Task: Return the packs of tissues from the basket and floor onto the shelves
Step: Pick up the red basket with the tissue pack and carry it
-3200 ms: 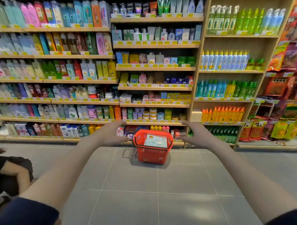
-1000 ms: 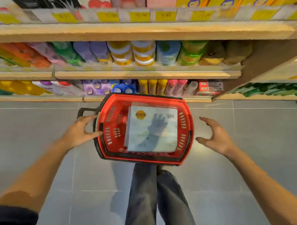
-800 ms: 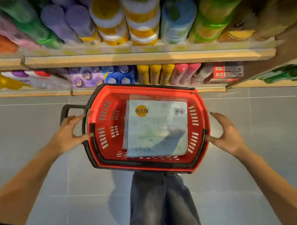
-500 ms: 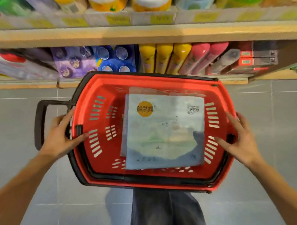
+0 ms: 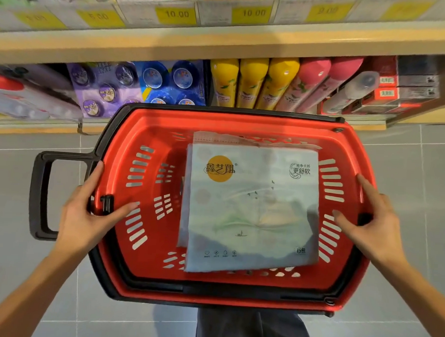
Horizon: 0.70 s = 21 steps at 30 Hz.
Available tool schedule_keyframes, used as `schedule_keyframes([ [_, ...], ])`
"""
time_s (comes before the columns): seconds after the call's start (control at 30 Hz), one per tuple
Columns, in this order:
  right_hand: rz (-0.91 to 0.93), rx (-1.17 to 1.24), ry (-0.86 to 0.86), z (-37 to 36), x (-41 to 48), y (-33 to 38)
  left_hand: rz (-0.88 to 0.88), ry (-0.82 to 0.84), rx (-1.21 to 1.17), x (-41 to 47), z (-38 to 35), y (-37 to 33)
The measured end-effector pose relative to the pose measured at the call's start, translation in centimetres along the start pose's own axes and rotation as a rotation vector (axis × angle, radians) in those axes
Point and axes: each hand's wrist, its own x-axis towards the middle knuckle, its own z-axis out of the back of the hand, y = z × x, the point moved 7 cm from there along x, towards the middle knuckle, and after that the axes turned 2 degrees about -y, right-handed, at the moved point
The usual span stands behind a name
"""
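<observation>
A red plastic basket (image 5: pixel 152 119) with a black side handle (image 5: pixel 38 193) stands on the grey floor in front of the lowest shelf. Inside it lies a flat white pack of tissues (image 5: pixel 250 210) with an orange round logo. The edge of a second pack (image 5: pixel 243 139) shows beneath it at the far side. My left hand (image 5: pixel 87 213) grips the basket's left rim, thumb inside and fingers outside. My right hand (image 5: pixel 369 225) grips the right rim the same way. Neither hand touches the tissues.
The lowest shelf (image 5: pixel 167 131) behind the basket holds yellow and pink spray cans (image 5: pixel 253 83), blue and purple packs (image 5: pixel 133 85) and red boxes (image 5: pixel 388 86). A shelf board with price labels (image 5: pixel 176 13) hangs above. My trouser legs (image 5: pixel 252 330) are just below the basket.
I have come from across the aisle right up to the basket and bent low over it. Both hands moved in from the sides and closed on its rims.
</observation>
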Motion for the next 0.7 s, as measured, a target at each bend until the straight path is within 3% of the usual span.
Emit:
schedule_keyframes([
  [0.3,0.056,-0.001,0.008,5.2,-0.5,6.5,0.032,-0.088,-0.043,-3.7,6.3,-3.8],
  [0.7,0.377,0.084,0.088,21.6,-8.9,27.3,0.129,-0.400,-0.167,-20.2,28.6,-14.5],
])
